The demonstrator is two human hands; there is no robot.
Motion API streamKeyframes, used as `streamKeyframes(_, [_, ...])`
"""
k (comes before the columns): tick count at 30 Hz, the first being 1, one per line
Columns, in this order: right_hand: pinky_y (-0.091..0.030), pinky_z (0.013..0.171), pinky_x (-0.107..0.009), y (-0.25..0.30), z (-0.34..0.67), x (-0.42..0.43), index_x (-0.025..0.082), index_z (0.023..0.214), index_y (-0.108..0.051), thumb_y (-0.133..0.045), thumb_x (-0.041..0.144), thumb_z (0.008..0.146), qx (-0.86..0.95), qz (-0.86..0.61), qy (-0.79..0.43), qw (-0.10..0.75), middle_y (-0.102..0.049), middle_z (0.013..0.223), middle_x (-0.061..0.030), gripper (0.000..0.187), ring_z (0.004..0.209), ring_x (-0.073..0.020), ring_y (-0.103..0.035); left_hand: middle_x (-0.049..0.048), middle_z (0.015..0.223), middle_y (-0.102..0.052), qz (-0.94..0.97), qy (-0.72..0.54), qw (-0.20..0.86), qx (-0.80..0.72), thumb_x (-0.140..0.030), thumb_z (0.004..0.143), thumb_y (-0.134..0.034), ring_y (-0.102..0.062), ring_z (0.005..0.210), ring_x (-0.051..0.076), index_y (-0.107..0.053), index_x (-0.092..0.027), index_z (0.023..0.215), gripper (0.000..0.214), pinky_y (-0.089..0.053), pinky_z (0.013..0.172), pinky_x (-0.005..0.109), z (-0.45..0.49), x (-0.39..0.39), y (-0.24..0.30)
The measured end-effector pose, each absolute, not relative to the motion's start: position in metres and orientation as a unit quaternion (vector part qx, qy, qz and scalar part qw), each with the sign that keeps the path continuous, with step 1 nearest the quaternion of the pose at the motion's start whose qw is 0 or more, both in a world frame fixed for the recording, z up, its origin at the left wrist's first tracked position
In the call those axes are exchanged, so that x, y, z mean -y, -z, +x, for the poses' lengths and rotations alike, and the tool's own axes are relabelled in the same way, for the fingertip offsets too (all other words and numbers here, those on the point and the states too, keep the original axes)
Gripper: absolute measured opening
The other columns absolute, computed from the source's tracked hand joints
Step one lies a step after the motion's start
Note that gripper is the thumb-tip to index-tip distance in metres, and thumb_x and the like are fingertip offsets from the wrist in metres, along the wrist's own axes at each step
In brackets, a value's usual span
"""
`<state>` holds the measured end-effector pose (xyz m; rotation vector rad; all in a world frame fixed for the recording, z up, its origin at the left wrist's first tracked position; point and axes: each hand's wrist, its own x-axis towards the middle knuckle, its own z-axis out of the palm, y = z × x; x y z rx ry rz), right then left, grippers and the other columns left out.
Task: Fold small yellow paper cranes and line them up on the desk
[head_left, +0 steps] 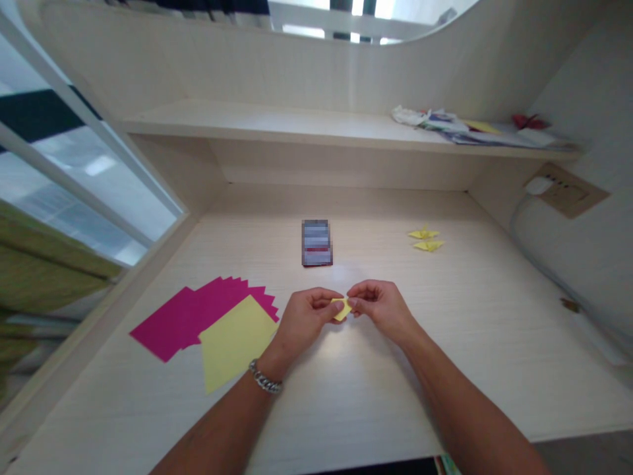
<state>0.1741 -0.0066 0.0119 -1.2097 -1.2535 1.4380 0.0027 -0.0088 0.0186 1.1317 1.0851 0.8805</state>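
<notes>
Between my hands, over the middle of the desk, is a small folded piece of yellow paper [341, 309]. My left hand [312, 315] pinches its left side between thumb and fingers. At its right edge my right hand [380, 305] grips with thumb and forefinger. The fingers hide part of the folds. To the left lie a fanned stack of magenta paper sheets [198, 313] and a flat yellow paper sheet [237, 346], which partly overlaps it. Two small folded yellow paper figures [428, 246] rest at the right, farther back.
A phone [317, 243], its screen blurred, lies beyond my hands. Above the desk [366, 409] runs a shelf [277, 125] with crumpled and flat papers [445, 124] at its right. A cable [531, 247] hangs from the wall socket [566, 190]; a curtain [44, 264] is at left.
</notes>
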Motion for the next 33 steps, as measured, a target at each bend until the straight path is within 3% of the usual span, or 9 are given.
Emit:
streamKeyframes(6, [-0.054,0.063,-0.030,-0.017,0.181,0.004,0.014,0.094,-0.063,-0.076,0.035,0.064,0.437,-0.473,-0.618,0.452,-0.070,0.073,-0.0056,0.039,0.060,-0.0142,-0.065,0.0086,0.077,-0.073,0.485,-0.411,0.609,-0.474,-0.024,0.070,-0.073,-0.069,0.066,0.018,-0.069,-0.011,0.088,0.023,-0.058,0.066,0.031,0.001,0.007,-0.013])
streamKeyframes(10, [-0.054,0.063,-0.028,-0.016,0.184,0.001,0.014,0.088,-0.065,-0.074,0.042,0.066,0.419,-0.495,-0.598,0.471,-0.070,0.076,-0.0066,0.037,0.060,-0.0130,-0.064,0.0087,0.077,-0.073,0.480,-0.418,0.601,-0.483,-0.023,0.069,-0.074,-0.068,0.064,0.017,-0.069,-0.010,0.088,0.024,-0.058,0.065,0.030,0.002,0.006,-0.013])
streamKeyframes(15, [-0.049,0.054,-0.024,-0.014,0.179,0.003,0.013,0.074,-0.067,-0.067,0.044,0.073,0.516,-0.503,-0.572,0.391,-0.064,0.059,-0.0030,0.031,0.053,-0.0117,-0.059,0.0081,0.077,-0.073,0.486,-0.419,0.604,-0.472,-0.022,0.070,-0.073,-0.068,0.065,0.016,-0.069,-0.011,0.088,0.021,-0.058,0.065,0.028,0.002,0.007,-0.013])
streamKeyframes(21, [-0.045,0.049,-0.023,-0.013,0.179,0.005,0.014,0.068,-0.063,-0.062,0.043,0.077,0.523,-0.506,-0.576,0.373,-0.064,0.059,-0.0030,0.031,0.047,-0.0100,-0.055,0.0073,0.074,-0.073,0.485,-0.410,0.616,-0.466,-0.021,0.071,-0.072,-0.068,0.064,0.016,-0.069,-0.011,0.087,0.020,-0.058,0.064,0.028,0.003,0.009,-0.015])
streamKeyframes(27, [-0.047,0.054,-0.024,-0.010,0.183,0.002,0.013,0.075,-0.063,-0.059,0.051,0.078,0.483,-0.489,-0.605,0.402,-0.064,0.065,-0.0038,0.038,0.055,-0.0114,-0.058,0.0082,0.077,-0.073,0.475,-0.422,0.611,-0.471,-0.022,0.069,-0.073,-0.068,0.064,0.017,-0.069,-0.010,0.088,0.023,-0.058,0.065,0.030,0.002,0.007,-0.013])
streamKeyframes(33, [-0.043,0.052,-0.023,-0.008,0.180,0.003,0.015,0.072,-0.059,-0.061,0.041,0.079,0.543,-0.496,-0.555,0.388,-0.061,0.062,-0.0013,0.027,0.051,-0.0101,-0.053,0.0079,0.076,-0.073,0.474,-0.415,0.618,-0.470,-0.023,0.070,-0.073,-0.068,0.066,0.017,-0.068,-0.010,0.088,0.023,-0.058,0.067,0.031,0.002,0.007,-0.013])
